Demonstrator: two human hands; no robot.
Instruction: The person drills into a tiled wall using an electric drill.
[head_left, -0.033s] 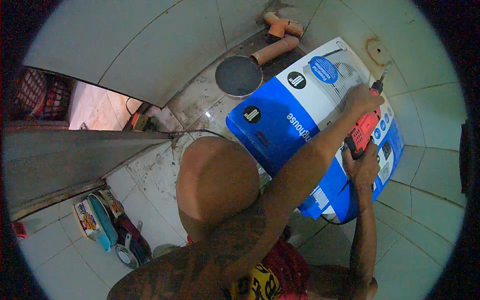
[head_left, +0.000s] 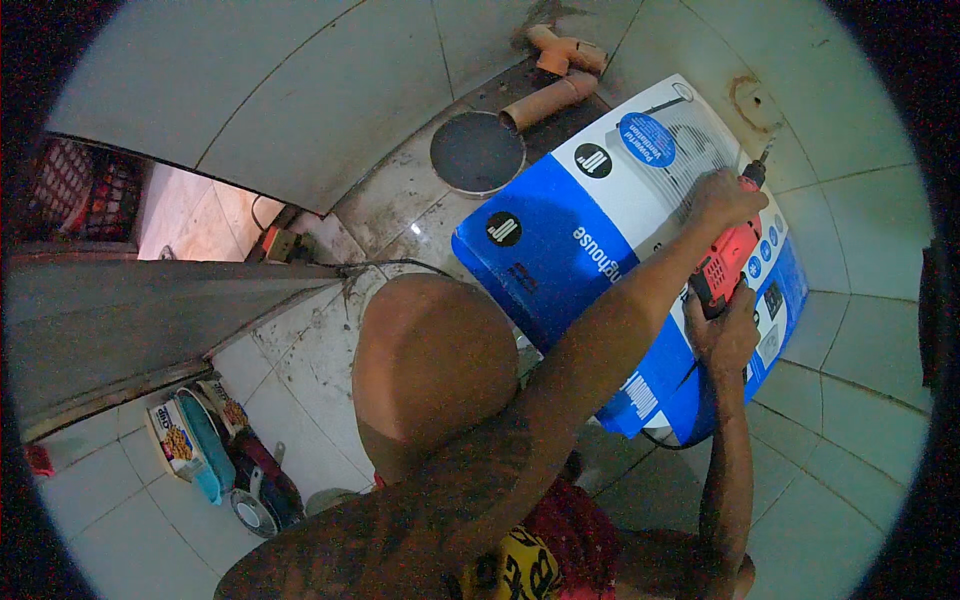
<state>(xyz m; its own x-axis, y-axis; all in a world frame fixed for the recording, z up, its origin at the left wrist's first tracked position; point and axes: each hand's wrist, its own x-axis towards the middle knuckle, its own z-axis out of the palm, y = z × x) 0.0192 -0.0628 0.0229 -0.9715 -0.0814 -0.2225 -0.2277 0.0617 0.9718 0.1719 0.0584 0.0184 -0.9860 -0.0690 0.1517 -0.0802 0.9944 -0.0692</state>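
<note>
Plainly, one red drill [head_left: 735, 255] was at the far right, over one blue-and-white box [head_left: 555, 250], its bit [head_left: 767, 152] pointing at the tiled wall [head_left: 855, 130]; I could not tell whether the tip touched. Two hands grasped it: the left hand [head_left: 725, 200] wrapped around its front, near the bit, and the right hand [head_left: 730, 330] clenched on its handle. The box's right edge came close to the wall, leaving little room there. More room opened on the left, where a strip of tiled floor [head_left: 300, 345] ran between one bent knee [head_left: 435, 350] and one grey panel [head_left: 120, 315]. Beyond the box's far left edge were one round dark-topped container [head_left: 478, 150] and two orange pipe pieces [head_left: 550, 100], one straight, one branched. One hole [head_left: 757, 99], ringed with brown, showed in the wall near the bit
</note>
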